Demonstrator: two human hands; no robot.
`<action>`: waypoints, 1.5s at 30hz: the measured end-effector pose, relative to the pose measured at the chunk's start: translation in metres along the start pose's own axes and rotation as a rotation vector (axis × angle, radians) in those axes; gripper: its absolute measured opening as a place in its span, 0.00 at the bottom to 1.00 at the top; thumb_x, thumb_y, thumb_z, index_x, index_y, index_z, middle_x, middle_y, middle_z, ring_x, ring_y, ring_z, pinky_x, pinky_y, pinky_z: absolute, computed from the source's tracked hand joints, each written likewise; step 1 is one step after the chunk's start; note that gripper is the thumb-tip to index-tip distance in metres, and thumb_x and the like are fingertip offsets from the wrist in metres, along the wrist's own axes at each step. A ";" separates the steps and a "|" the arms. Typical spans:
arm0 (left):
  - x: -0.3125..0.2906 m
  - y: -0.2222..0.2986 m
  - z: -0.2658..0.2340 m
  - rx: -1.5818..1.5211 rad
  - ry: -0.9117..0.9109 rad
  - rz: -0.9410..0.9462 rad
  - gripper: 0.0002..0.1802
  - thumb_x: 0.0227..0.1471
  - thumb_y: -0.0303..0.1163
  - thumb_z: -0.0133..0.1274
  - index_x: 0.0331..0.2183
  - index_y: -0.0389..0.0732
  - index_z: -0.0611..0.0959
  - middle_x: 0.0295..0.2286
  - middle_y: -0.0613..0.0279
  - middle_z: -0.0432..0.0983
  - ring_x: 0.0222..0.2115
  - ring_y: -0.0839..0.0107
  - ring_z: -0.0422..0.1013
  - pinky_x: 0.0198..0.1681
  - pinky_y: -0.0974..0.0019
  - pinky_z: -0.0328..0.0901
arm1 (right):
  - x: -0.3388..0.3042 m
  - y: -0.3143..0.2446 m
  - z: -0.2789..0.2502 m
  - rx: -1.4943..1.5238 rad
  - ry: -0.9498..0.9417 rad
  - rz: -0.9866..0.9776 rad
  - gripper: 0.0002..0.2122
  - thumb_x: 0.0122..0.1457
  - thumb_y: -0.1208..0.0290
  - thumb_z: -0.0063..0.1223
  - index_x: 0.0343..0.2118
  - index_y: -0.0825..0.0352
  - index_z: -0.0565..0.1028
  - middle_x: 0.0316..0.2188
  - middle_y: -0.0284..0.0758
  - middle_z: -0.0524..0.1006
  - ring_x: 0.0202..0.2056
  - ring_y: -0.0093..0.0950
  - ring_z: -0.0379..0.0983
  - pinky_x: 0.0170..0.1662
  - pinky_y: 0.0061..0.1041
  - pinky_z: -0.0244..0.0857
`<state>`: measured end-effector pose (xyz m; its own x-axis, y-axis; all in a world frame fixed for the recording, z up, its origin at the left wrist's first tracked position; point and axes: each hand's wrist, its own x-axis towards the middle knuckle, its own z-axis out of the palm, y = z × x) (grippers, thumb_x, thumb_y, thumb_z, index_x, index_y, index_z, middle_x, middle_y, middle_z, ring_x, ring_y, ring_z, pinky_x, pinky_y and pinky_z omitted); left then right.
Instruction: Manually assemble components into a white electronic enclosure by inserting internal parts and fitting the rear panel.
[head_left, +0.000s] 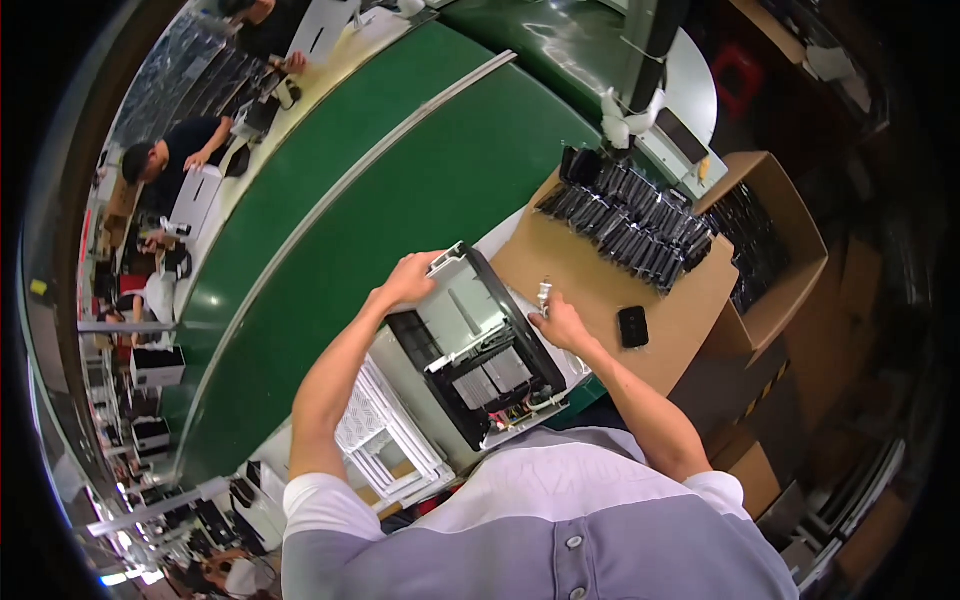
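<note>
An open white-and-black appliance housing (455, 300) lies tilted in front of me. Inside its near end sit a grey finned block (490, 378) and some coloured wires (515, 412). My left hand (410, 280) grips the housing's far left corner, its fingers bent over the edge. Just beyond the right side of the housing, my right hand (562, 322) is closed with a small white part (545, 292) sticking up from its fingers. The exact kind of that part is too small to make out.
Right of the housing, a cardboard sheet (520, 255) bears rows of black wrapped pieces (640, 225) and a black pad-like piece (632, 327). An open carton (790, 290) stands beyond. White slatted panels (395, 430) lie at left. A green conveyor (400, 190) curves past; people work across it.
</note>
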<state>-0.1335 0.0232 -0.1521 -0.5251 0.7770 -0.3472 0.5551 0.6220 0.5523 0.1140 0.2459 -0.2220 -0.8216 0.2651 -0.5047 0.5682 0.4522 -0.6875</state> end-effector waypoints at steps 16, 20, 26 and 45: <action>-0.292 0.044 0.201 -0.005 1.097 -1.087 0.20 0.45 0.37 0.66 0.36 0.33 0.79 0.33 0.46 0.76 0.38 0.47 0.70 0.45 0.49 0.63 | -0.068 0.081 -0.017 0.113 0.155 -0.223 0.21 0.59 0.68 0.59 0.54 0.71 0.72 0.46 0.50 0.76 0.43 0.38 0.75 0.45 0.32 0.68; -0.293 0.045 0.243 -0.032 0.930 -1.220 0.21 0.48 0.34 0.64 0.41 0.31 0.81 0.36 0.43 0.78 0.41 0.44 0.72 0.46 0.47 0.65 | -0.068 0.059 -0.033 0.179 0.058 -0.267 0.18 0.60 0.69 0.58 0.51 0.71 0.74 0.45 0.49 0.77 0.41 0.36 0.78 0.44 0.31 0.71; -0.320 0.073 0.226 -0.013 1.301 -1.110 0.16 0.55 0.27 0.55 0.44 0.28 0.81 0.31 0.38 0.80 0.34 0.43 0.77 0.39 0.49 0.68 | -0.057 0.017 -0.063 0.236 0.010 -0.337 0.16 0.61 0.70 0.56 0.50 0.72 0.74 0.44 0.48 0.78 0.41 0.35 0.79 0.43 0.30 0.72; -0.222 0.199 -0.090 0.508 1.047 0.313 0.24 0.40 0.23 0.68 0.43 0.36 0.84 0.38 0.56 0.81 0.43 0.55 0.73 0.48 0.60 0.67 | -0.116 -0.092 -0.160 0.603 0.082 -0.589 0.12 0.65 0.68 0.54 0.42 0.74 0.77 0.38 0.33 0.79 0.37 0.21 0.74 0.44 0.23 0.67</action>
<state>0.0355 -0.0344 0.1029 -0.4606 0.5919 0.6615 0.8189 0.5709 0.0593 0.1492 0.3098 -0.0168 -0.9786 0.2001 0.0472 -0.0460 0.0108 -0.9989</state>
